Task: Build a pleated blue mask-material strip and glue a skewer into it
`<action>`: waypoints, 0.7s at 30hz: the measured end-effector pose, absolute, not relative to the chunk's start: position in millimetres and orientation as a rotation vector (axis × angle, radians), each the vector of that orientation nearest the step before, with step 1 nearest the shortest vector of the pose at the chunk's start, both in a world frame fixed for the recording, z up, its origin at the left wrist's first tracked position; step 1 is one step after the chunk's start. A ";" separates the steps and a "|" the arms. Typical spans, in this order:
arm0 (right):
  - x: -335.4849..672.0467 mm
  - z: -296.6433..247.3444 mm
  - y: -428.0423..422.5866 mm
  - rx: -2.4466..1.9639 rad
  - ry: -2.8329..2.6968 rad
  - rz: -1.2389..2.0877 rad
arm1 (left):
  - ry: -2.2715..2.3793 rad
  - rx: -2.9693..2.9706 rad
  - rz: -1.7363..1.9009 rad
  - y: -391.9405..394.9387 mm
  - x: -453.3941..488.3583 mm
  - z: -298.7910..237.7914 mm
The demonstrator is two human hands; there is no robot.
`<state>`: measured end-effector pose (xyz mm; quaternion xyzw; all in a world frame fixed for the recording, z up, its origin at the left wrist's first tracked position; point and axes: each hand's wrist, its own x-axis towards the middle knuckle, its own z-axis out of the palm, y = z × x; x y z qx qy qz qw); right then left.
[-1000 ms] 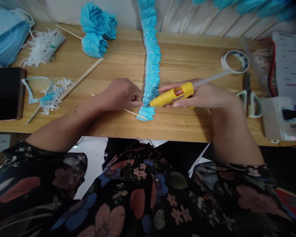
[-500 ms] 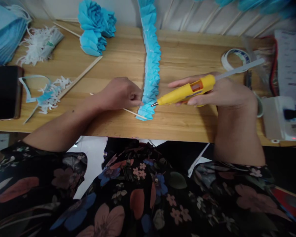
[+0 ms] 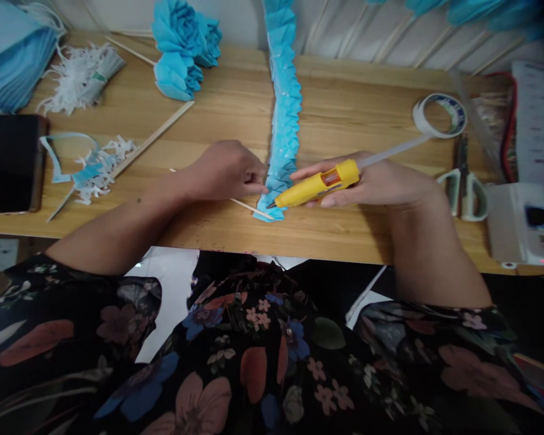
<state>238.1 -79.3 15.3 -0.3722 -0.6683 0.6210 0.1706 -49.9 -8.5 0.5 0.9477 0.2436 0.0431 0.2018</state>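
A long ruffled strip of light blue crepe paper (image 3: 284,115) runs down the table toward me. Across its near end lies the tip of a thin wooden stick (image 3: 249,207), which passes beneath my left hand (image 3: 233,172). That hand is closed around the stick, and its fingertip touches the left edge of the strip; the palm is hidden. My right hand (image 3: 367,184) grips a yellow glue gun (image 3: 315,187), with a translucent glue stick (image 3: 396,150) poking out of its back. The nozzle is at the strip's near end, just above the stick tip.
Blue paper flowers (image 3: 181,48) on sticks lie at the back. To the left are face masks (image 3: 18,60), a white fringed bundle (image 3: 84,78), paper scraps (image 3: 95,169) and a phone (image 3: 13,163). On the right are a tape roll (image 3: 439,115), scissors (image 3: 462,187) and a white box (image 3: 512,223).
My right hand has brought the glue gun left and slightly down, its nozzle now nearer the stick tip. The scissors show more fully. My left hand stays by the strip; the whole view has shifted slightly.
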 end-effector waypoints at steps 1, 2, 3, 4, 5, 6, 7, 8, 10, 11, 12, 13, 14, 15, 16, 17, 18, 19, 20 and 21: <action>237.7 14.9 -79.2 -1.062 -1.915 1.753 | 0.688 2.643 0.110 -8.4 -50.0 1.5; 237.3 14.9 -79.2 -1.070 -1.926 1.745 | 0.686 2.639 0.096 -8.2 -50.3 2.7; 236.7 15.3 -79.3 -1.079 -1.935 1.737 | 0.675 2.637 0.078 -7.8 -50.9 4.1; 236.1 16.0 -79.5 -1.086 -1.942 1.728 | 0.656 2.636 0.057 -7.4 -51.6 5.5; 235.3 17.0 -79.8 -1.096 -1.949 1.720 | 0.628 2.634 0.030 -6.8 -52.5 6.8; 234.5 18.1 -80.1 -1.106 -1.958 1.707 | 0.601 2.630 0.009 -6.1 -53.3 7.8; 233.9 19.0 -80.3 -1.117 -1.968 1.690 | 0.580 2.624 -0.004 -5.5 -54.0 8.4; 233.4 19.6 -80.5 -1.130 -1.978 1.674 | 0.565 2.618 -0.005 -4.9 -54.6 8.6; 233.3 19.8 -80.6 -1.154 -1.991 1.656 | 0.550 2.618 0.010 -4.1 -55.0 7.5; 233.5 19.3 -80.5 -1.161 -1.994 1.653 | 0.548 2.626 0.021 -3.9 -54.9 6.4; 234.0 18.5 -80.2 -1.166 -1.996 1.651 | 0.548 2.639 0.030 -3.8 -54.6 5.2; 234.5 17.6 -80.0 -1.167 -1.999 1.652 | 0.551 2.656 0.036 -3.8 -54.4 3.9; 235.1 16.6 -79.8 -1.166 -2.004 1.650 | 0.555 2.670 0.036 -3.9 -54.1 2.8; 235.6 15.8 -79.7 -1.167 -2.009 1.644 | 0.560 2.679 0.031 -4.0 -53.9 1.9; 236.0 15.2 -79.6 -1.168 -2.013 1.638 | 0.565 2.683 0.024 -4.0 -53.9 1.3; 236.4 14.9 -79.6 -1.169 -2.015 1.632 | 0.572 2.684 0.023 -4.1 -53.9 0.8; 236.9 15.0 -79.7 -1.171 -2.017 1.629 | 0.576 2.682 0.026 -4.0 -53.9 0.6; 237.5 15.4 -79.9 -1.174 -2.018 1.633 | 0.576 2.680 0.034 -3.9 -54.1 0.5; 238.3 16.2 -80.2 -1.172 -2.018 1.641 | 0.574 2.678 0.040 -3.8 -54.2 0.6; 239.3 17.3 -80.4 -1.174 -2.018 1.648 | 0.570 2.675 0.041 -3.6 -54.3 0.7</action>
